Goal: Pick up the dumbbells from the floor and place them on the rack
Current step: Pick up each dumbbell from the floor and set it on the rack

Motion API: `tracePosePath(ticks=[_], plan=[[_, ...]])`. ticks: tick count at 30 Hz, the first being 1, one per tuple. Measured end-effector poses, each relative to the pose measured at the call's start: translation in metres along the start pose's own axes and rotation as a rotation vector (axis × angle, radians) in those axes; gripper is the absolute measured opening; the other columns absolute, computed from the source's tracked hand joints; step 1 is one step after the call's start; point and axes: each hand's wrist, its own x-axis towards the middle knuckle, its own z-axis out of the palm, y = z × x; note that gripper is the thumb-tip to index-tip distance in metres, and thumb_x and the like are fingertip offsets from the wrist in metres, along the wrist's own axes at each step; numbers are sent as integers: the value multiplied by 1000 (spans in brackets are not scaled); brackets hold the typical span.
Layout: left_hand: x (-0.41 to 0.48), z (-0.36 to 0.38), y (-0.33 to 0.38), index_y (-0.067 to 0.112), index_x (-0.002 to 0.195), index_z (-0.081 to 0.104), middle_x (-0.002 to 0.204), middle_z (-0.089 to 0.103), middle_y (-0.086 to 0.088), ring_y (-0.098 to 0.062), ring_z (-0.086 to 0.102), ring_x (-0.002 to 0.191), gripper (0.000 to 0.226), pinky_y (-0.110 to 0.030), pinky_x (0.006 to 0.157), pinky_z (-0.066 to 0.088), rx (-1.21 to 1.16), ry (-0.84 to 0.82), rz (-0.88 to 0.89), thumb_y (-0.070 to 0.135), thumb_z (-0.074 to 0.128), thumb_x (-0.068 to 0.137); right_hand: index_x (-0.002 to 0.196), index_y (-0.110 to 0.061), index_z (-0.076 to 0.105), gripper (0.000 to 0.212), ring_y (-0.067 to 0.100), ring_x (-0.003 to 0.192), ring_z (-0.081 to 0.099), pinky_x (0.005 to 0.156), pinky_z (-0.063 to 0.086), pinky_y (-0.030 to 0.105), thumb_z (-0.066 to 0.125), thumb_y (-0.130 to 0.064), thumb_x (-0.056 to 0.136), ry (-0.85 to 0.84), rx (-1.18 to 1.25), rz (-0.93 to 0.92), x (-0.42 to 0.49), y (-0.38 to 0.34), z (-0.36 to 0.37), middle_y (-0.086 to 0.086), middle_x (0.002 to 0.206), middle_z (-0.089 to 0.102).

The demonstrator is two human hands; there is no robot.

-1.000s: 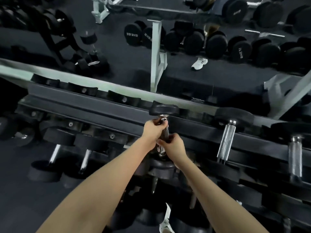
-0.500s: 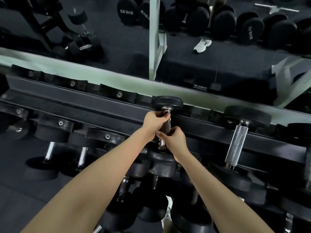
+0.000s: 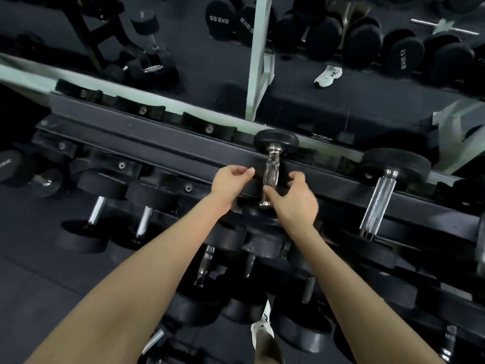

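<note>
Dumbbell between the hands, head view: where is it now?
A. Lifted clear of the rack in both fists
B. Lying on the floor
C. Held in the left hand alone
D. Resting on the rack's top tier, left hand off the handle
D. The dumbbell sits across the rack top tier; the left hand is open beside the handle, and the right hand has fingers loosely at it.

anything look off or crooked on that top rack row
Nothing stands out. The small dumbbell lies across the top rack rail with its handle running front to back, like the bigger dumbbell beside it. The left hand is off it; the right hand is at the handle.
</note>
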Motion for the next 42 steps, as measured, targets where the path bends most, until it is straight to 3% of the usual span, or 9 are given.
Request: tracePosePath(ticks=[4, 10, 13, 18, 21, 26, 31, 35, 42], plan=[[-47, -35, -33, 11, 99, 60, 87, 62, -4, -15, 56, 72, 19, -23, 65, 45, -68, 18, 17, 26, 63, 88, 129, -14, 45, 62, 26, 115, 54, 88, 45, 38, 66, -47, 81, 132, -54, -110, -59, 0, 1, 4, 126, 60], [-150, -88, -127, 11, 96, 61, 77, 59, 1, -11, 52, 65, 18, -20, 60, 47, -123, 58, 21, 27, 63, 89, 128, -16, 48, 58, 23, 117, 54, 89, 44, 34, 66, -46, 81, 123, -35, -190, -191, 16, 29, 1, 125, 60], [-206, -110, -192, 15, 82, 61, 73, 58, 0, -11, 51, 65, 13, -24, 63, 45, -150, 53, -55, 26, 61, 89, 125, -14, 52, 57, 23, 113, 57, 89, 44, 33, 69, -44, 80, 21, -37, -214, -261, 44, 59, 2, 121, 62], [-284, -133, -320, 13, 89, 62, 78, 60, -3, -14, 55, 71, 16, -30, 71, 49, -187, 115, -237, 29, 61, 89, 122, -14, 56, 53, 21, 109, 59, 88, 40, 27, 68, -44, 81, -334, -189, -257, -359, 111, 115, 1, 118, 64], [-318, -131, -399, 9, 86, 61, 72, 57, -5, -13, 50, 62, 19, -25, 57, 43, -246, 159, -355, 28, 61, 90, 122, -13, 55, 52, 20, 109, 59, 87, 41, 28, 68, -44, 82, -535, -291, -237, -401, 155, 148, 1, 118, 63], [-363, -103, -511, 10, 79, 61, 65, 53, -3, -14, 48, 57, 19, -24, 52, 42, -289, 213, -576, 25, 60, 91, 124, -16, 52, 53, 21, 112, 58, 90, 42, 30, 66, -45, 83, -776, -449, -198, -439, 229, 206, 2, 121, 62], [-378, -46, -625, 16, 59, 59, 50, 62, 2, -24, 58, 69, 32, -44, 80, 53, -295, 271, -758, 27, 60, 89, 122, -19, 53, 52, 19, 109, 59, 87, 45, 30, 66, -48, 81, -913, -533, -158, -442, 311, 278, 0, 113, 64], [-356, 12, -718, 8, 58, 56, 59, 57, -11, -24, 54, 59, 37, -41, 64, 49, -408, 416, -864, 27, 60, 89, 126, -19, 49, 54, 19, 116, 54, 90, 42, 28, 63, -49, 83, -983, -607, -197, -425, 381, 352, 0, 119, 62], [-266, 92, -856, 12, 65, 46, 51, 40, -1, -17, 35, 47, 37, -26, 49, 31, -615, 450, -939, 37, 55, 92, 128, -18, 51, 59, 25, 121, 53, 95, 42, 32, 67, -48, 80, -1010, -635, -243, -381, 480, 491, 5, 128, 60]])
